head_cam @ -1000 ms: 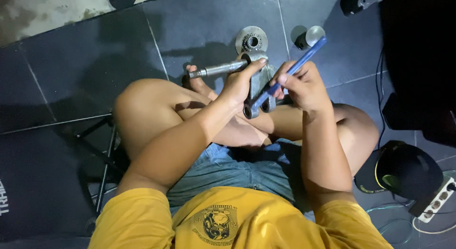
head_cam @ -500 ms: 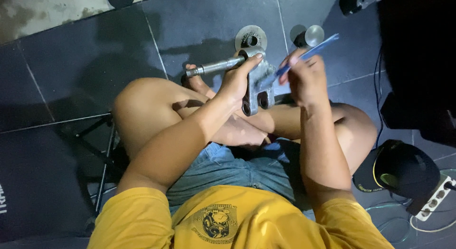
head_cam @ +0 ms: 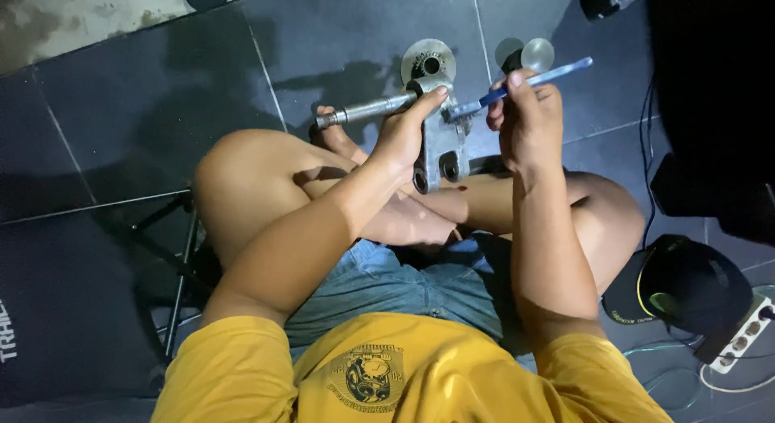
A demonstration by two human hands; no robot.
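Metal bracket (head_cam: 440,144) | left hand (head_cam: 401,136) grip clasps it, underside hidden | right hand (head_cam: 529,120) pinches blue tool (head_cam: 525,80)

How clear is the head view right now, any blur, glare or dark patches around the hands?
Head view: the left hand and the grey metal part it steadies are sharp; the right hand and its blue toothbrush are only slightly soft. Dull sheen on the dark floor tiles, no harsh glare. The right edge is nearly black, hiding detail above the black cap.

Grey metal part (head_cam: 440,148), blue stick tool (head_cam: 525,81) beside it; under it blue shorts (head_cam: 404,282), yellow shirt (head_cam: 404,370), dark grey floor tiles (head_cam: 161,92).
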